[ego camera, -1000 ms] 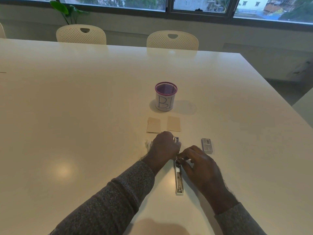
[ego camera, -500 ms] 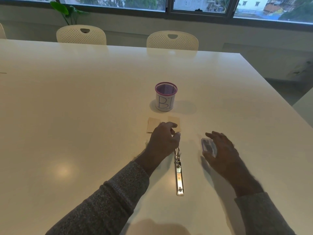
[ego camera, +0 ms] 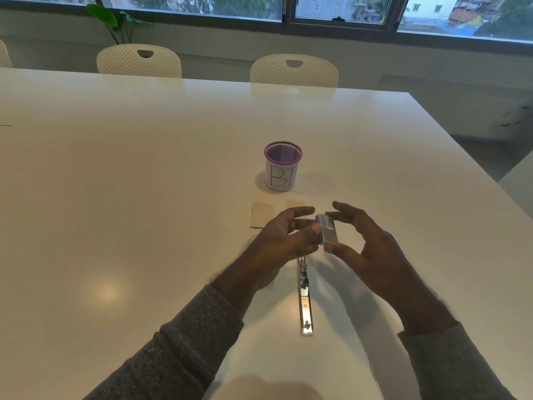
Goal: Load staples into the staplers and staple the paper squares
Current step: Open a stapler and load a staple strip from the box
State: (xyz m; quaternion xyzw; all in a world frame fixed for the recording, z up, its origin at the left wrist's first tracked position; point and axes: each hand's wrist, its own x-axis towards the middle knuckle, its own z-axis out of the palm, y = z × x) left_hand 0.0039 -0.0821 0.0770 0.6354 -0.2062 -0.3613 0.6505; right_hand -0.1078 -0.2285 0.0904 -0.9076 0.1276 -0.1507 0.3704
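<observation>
Right hand (ego camera: pixel 372 249) pinches the staple box (ego camera: pixel 327 232) between thumb and fingers; left hand (ego camera: pixel 284 241), fingers relaxed, touches it with its thumb.

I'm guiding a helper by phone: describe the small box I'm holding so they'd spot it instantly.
On the white table, nearer than the purple-rimmed mesh cup, an opened metal stapler lies. Just above it the right hand pinches the small box, with the left hand beside it. It is a greyish block, unlike the flat tan paper squares.

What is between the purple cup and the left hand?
Paper squares lie on the table between the cup and the left hand, in the head view.
</observation>
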